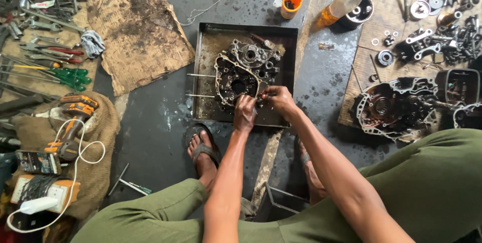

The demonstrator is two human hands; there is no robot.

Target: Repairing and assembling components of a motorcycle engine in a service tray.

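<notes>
Both hands, left hand [245, 114] and right hand [279, 100], pinch together at the near edge of the engine case [243, 72], lying flat in a dark metal tray [206, 72] on the floor, long axis running away from the person. An orange-capped bottle [341, 4] lies beyond.

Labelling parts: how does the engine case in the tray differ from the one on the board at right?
The case in the tray lies in a dark metal tray, with both hands, left and right, at its near edge. The case on the board lies untouched on a wooden board among loose parts, its inside rusty brown. Both are grimy, open face up.
</notes>
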